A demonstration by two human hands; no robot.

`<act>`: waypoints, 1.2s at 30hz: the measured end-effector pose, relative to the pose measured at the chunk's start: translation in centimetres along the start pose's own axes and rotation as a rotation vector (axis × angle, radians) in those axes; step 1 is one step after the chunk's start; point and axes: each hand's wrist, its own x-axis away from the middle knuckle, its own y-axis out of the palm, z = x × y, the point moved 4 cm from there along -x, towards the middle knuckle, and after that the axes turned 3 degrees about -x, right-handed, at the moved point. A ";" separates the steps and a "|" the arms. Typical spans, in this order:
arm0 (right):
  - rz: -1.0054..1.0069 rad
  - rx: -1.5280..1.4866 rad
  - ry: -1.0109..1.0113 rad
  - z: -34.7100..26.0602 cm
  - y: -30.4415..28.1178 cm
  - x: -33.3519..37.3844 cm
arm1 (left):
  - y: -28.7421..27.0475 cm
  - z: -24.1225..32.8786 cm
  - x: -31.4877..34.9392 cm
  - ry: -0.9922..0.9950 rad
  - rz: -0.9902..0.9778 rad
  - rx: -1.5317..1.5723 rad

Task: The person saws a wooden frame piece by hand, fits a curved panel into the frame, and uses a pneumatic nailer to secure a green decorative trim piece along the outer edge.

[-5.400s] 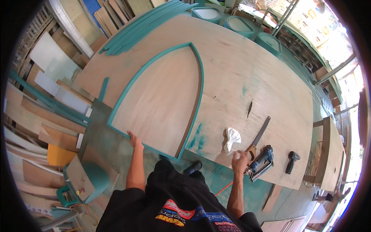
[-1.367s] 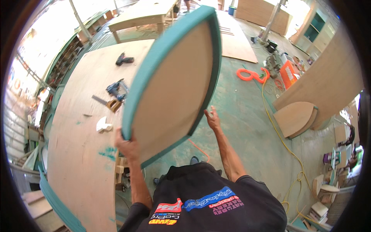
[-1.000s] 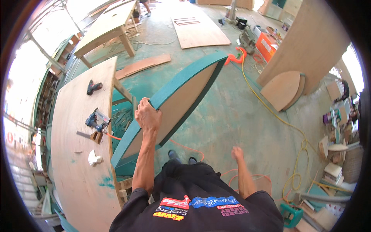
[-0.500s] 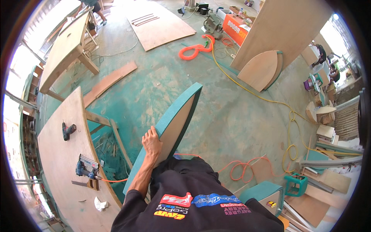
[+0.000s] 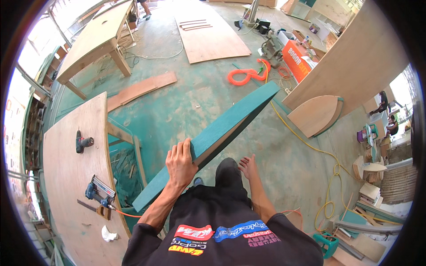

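My left hand (image 5: 179, 163) is closed over the edge of a long pointed wooden panel (image 5: 213, 133). A thick teal band runs along the panel's rim, and its face turns down and away from me, mostly hidden. The piece slants from beside the workbench up to the right, above the floor. Its lower edge passes near my left leg. On the other side of my raised knee, my right hand (image 5: 248, 167) hangs over the floor with its fingers apart and nothing in it.
On the workbench (image 5: 75, 128) at left lie a cordless drill (image 5: 83, 142), a nail gun (image 5: 98, 191), a handsaw (image 5: 104, 212) and crumpled white paper (image 5: 109, 233). A similar arched panel (image 5: 316, 115) leans on a tall board (image 5: 355, 57). A yellow hose (image 5: 306, 141) crosses the floor.
The held panel has swung to the right and tilted, showing more of its teal rim. My right hand has come into view. The teal-edged piece at lower right is no longer visible.
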 end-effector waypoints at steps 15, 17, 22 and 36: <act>0.002 -0.509 0.135 -8.1 15.0 -20.3 | 8.2 11.5 -16.5 0.164 -0.137 -0.060; -0.002 -0.475 0.132 -10.2 14.6 -21.3 | 9.4 14.3 -18.6 0.163 -0.161 -0.052; -0.032 -0.370 0.111 -14.5 12.8 -22.2 | 12.7 18.4 -22.4 0.287 -0.105 -0.118; -0.329 0.040 -0.227 -24.9 19.7 -23.1 | 6.8 13.3 -25.5 0.240 0.293 -0.016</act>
